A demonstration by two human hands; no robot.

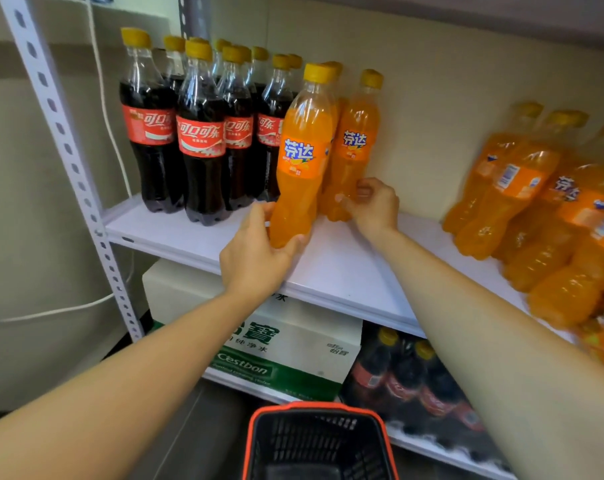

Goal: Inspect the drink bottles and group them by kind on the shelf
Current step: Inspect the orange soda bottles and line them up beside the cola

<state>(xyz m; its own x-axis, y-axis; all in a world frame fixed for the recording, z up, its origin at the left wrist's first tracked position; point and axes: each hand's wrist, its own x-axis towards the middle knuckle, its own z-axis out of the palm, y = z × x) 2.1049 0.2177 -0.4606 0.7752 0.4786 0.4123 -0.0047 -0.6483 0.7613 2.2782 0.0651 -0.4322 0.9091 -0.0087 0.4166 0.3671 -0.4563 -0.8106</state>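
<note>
While the left hand (pixel 255 258) grips the lower end of a tilted orange soda bottle (pixel 302 157) over the white shelf (pixel 345 268), the right hand (pixel 373 206) curls its fingers round the lower body of a second orange bottle (pixel 356 140), just behind and to the right. Cola bottles (pixel 200 133) (dark, red-labelled, yellow-capped) stand grouped just to the left; further orange bottles (pixel 522 188) cluster well apart on the right. A red-rimmed basket (pixel 328 407) sits below.
</note>
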